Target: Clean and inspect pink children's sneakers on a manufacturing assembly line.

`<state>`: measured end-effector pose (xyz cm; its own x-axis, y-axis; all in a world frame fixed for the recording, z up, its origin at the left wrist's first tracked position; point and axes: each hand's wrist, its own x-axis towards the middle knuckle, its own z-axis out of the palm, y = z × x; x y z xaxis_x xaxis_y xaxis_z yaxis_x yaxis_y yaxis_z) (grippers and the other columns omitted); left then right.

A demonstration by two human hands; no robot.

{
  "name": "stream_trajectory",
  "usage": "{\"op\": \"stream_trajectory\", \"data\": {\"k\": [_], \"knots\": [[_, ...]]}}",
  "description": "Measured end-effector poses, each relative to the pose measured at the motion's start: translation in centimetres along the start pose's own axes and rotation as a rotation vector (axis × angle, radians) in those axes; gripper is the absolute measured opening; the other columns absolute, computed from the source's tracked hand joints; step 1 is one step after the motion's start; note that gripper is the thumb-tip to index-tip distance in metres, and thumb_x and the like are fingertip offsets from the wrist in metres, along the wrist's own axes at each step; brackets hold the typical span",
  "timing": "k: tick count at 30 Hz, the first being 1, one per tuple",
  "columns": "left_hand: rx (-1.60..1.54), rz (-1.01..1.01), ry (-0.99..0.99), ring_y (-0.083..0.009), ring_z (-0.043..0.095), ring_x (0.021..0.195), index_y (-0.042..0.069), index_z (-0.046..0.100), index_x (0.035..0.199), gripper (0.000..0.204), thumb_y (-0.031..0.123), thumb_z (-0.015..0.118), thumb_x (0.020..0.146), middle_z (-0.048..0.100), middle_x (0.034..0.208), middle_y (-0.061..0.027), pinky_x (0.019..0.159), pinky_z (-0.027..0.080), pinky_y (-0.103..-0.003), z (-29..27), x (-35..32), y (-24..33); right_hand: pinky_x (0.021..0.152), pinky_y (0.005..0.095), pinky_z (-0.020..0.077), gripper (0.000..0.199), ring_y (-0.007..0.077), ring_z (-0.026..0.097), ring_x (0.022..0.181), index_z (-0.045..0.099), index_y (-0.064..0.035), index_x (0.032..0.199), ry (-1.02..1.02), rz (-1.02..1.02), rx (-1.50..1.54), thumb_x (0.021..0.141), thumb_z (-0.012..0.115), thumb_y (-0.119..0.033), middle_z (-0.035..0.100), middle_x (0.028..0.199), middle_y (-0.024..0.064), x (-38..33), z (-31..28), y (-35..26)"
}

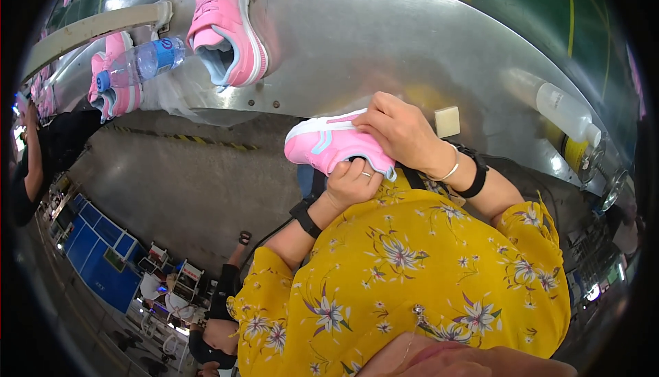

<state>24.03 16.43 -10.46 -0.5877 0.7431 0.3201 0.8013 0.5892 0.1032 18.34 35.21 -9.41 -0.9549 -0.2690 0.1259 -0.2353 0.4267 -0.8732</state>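
Both hands hold one pink shoe (335, 145) close to the body: the left hand (351, 183) curls under it, the right hand (401, 130) wraps over its top. Another shoe (226, 27) sits far left on the metal tabletop (384, 40), by a bottle (141, 61). What work is done on the held shoe is hidden by fingers

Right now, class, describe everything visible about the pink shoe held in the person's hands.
The pink child's shoe with a white sole looks synthetic, with pale stripes on its side. It lies tilted on its side, sole toward the curved metal workbench, held just above the person's lap. The right hand covers its heel end from above; the left hand grips it from below.
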Motion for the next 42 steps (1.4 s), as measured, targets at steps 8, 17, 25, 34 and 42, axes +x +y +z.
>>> {"op": "stream_trajectory", "data": {"k": [8, 17, 25, 34, 42], "knots": [[0.007, 0.010, 0.008, -0.0104, 0.053, 0.063, 0.017, 0.072, 0.081, 0.010, 0.022, 0.068, 0.074, 0.064, 0.073, 0.0053, 0.060, 0.031, -0.029, 0.0, 0.3, -0.1, 0.064, 0.0376, 0.0502, 0.006, 0.0277, 0.060, 0.077, 0.066, -0.0053, 0.085, -0.143, 0.015, -0.013, 0.082, 0.069, -0.010, 0.053, 0.084, 0.0090, 0.3, -0.7, 0.1], [-0.005, 0.003, 0.004, -0.0096, 0.053, 0.065, 0.019, 0.070, 0.080, 0.006, 0.024, 0.067, 0.079, 0.061, 0.071, 0.0067, 0.060, 0.031, -0.028, 0.1, -0.5, -0.1, 0.062, 0.0379, 0.0478, 0.005, 0.0281, 0.057, 0.072, 0.067, -0.0062, 0.083, -0.235, -0.003, -0.028, 0.081, 0.070, -0.009, 0.052, 0.082, 0.0089, 1.6, -1.3, 0.2], [-0.016, 0.008, 0.001, -0.0099, 0.052, 0.064, 0.018, 0.071, 0.081, 0.009, 0.023, 0.066, 0.077, 0.061, 0.072, 0.0057, 0.061, 0.032, -0.028, 0.0, -0.1, -0.4, 0.064, 0.0380, 0.0475, 0.009, 0.0273, 0.058, 0.073, 0.071, -0.0081, 0.090, -0.322, -0.045, -0.038, 0.081, 0.073, -0.009, 0.050, 0.079, 0.0084, 3.1, 0.6, 0.8], [-0.020, -0.015, -0.024, -0.0130, 0.053, 0.063, 0.015, 0.073, 0.085, 0.012, 0.020, 0.066, 0.076, 0.061, 0.071, 0.0041, 0.059, 0.031, -0.029, -0.3, 0.3, 0.0, 0.061, 0.0376, 0.0474, 0.009, 0.0269, 0.057, 0.070, 0.069, -0.0068, 0.089, -0.070, -0.042, 0.032, 0.081, 0.072, -0.010, 0.050, 0.079, 0.0090, 0.1, -0.9, 0.5], [0.042, -0.021, 0.009, -0.0146, 0.057, 0.064, 0.014, 0.074, 0.086, 0.014, 0.020, 0.065, 0.077, 0.068, 0.080, 0.0000, 0.059, 0.033, -0.030, 0.3, 0.5, 0.3, 0.058, 0.0373, 0.0471, 0.010, 0.0255, 0.057, 0.068, 0.069, -0.0061, 0.090, 0.009, 0.028, 0.014, 0.082, 0.073, -0.009, 0.052, 0.079, 0.0082, -5.1, -2.4, 1.1]]}}
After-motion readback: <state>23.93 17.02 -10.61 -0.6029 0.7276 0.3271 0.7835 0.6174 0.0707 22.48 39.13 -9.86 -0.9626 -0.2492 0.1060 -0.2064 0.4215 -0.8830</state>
